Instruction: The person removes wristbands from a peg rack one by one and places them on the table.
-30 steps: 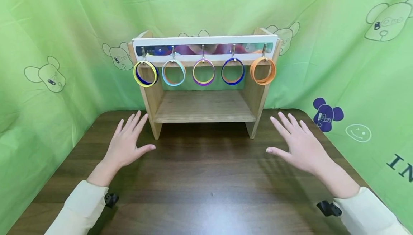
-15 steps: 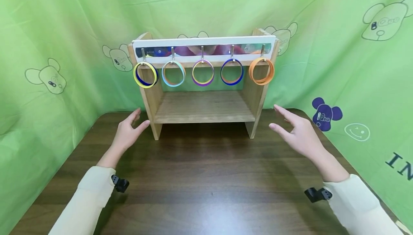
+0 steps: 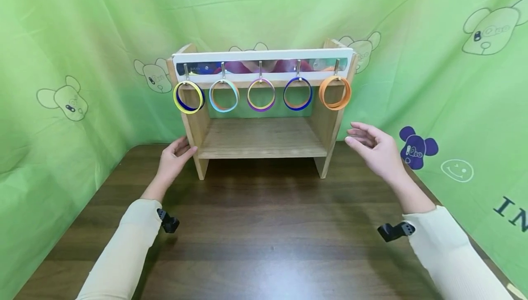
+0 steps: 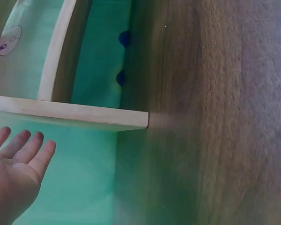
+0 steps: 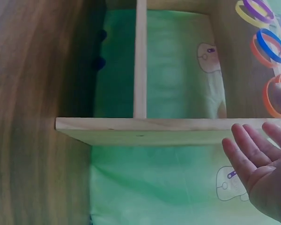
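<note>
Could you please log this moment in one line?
left hand: at rack, contact unclear | right hand: beside rack, empty | rings: on hooks

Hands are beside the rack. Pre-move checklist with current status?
1. Wooden rack upright on the table: ok.
2. Wristbands hanging on all five hooks: ok.
3. Left hand touching the left side panel: cannot tell; the thumb overlaps its front edge in the head view.
4. Right hand touching the right side panel: not ok if two-sided contact is wanted; the head view shows a gap.
5. Right hand free of other things: ok.
</note>
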Available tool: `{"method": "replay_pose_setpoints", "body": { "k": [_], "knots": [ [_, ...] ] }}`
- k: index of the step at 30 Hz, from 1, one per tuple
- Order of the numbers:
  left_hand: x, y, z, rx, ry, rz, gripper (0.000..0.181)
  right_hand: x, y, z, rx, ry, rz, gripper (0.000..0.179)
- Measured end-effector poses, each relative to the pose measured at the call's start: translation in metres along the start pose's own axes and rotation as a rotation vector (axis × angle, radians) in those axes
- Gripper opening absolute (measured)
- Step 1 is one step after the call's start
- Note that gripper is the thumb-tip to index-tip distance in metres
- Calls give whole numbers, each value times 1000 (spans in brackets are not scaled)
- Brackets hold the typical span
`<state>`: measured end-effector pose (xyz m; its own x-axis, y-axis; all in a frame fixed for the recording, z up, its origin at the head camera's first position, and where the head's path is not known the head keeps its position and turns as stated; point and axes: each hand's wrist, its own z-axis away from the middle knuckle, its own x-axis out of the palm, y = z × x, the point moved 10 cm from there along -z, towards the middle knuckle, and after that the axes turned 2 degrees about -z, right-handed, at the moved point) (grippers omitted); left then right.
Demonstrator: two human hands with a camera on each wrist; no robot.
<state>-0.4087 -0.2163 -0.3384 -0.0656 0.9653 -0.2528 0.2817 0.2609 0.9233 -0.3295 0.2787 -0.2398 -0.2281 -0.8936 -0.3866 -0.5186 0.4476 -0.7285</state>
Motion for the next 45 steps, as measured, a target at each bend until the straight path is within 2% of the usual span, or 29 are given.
{"method": "replay_pose_setpoints", "body": {
  "k": [3,9,14,19,24,25,33,40,45],
  "knots": [
    [1,-6,-2,-8,22,28,61,-2,3,-6,33,8,-75,38],
    [4,-21,-4,-61,71,99,57,-1,5,-14,97,26,-331,29],
    [4,-27,-2,-99,141,148,54,2,7,-18,136,31,-521,27],
    [5,-26,2,-96,193,225,49,6,7,-23,143,45,-637,21],
    [6,-27,4,-84,221,253,46,12,3,-25,152,25,-781,20],
    [5,-31,3,-79,230,263,45,13,3,-26,161,23,-802,20],
    [4,-34,2,-27,259,271,43,15,4,-29,246,28,-874,21],
    [4,-34,0,8,285,301,39,18,-3,-35,267,18,-915,26],
    [7,-32,-2,35,276,328,34,18,-4,-39,298,27,-950,24]
  ]
}}
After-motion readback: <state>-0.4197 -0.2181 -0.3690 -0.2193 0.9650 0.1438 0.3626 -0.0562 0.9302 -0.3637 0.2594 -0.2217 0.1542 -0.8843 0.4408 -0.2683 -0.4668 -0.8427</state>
